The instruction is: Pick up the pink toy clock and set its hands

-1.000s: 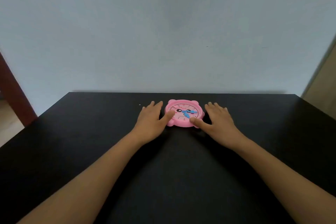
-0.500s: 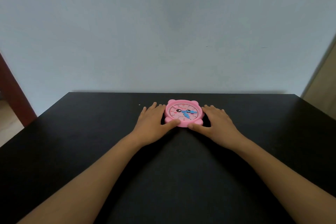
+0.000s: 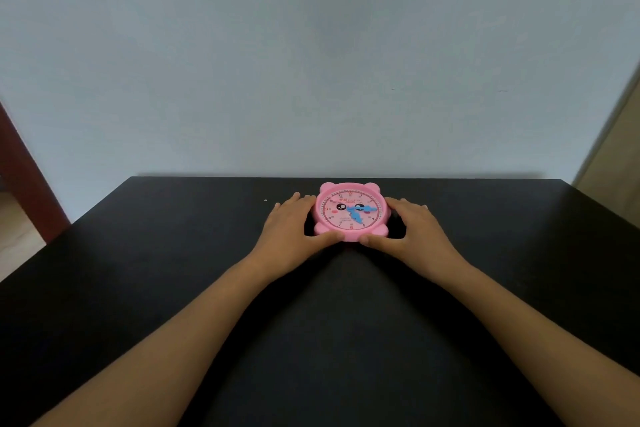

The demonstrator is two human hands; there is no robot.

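Left hand and right hand clasp the pink toy clock between them on the black table. Pickup stage; next comes lifting it evenly.

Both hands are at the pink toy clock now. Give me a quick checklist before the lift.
1. Left hand on the pink toy clock's left side, thumb on its near rim: ok.
2. Right hand on its right side, thumb on the near rim: ok.
3. Fingers under the clock: cannot tell.
4. Clock off the black table: not ok, appears to rest flat.
5. Blue clock hands uncovered: ok.
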